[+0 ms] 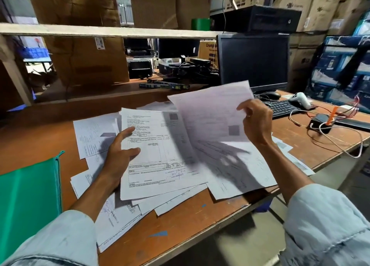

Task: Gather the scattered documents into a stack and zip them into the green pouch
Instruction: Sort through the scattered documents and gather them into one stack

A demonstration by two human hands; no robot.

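Note:
White printed documents lie fanned out across the middle of the wooden desk. My left hand grips the left edge of a small stack of them, thumb on the top sheet. My right hand pinches one sheet by its right edge and holds it lifted and tilted above the pile. More loose sheets stick out to the left, below and to the right of the stack. The green pouch lies flat at the desk's left side, its zipper edge facing the papers.
A black monitor stands at the back right, with a keyboard, a mouse and a white handheld scanner before it. Tangled cables and a black adapter lie at the far right. Cardboard boxes fill the shelf behind.

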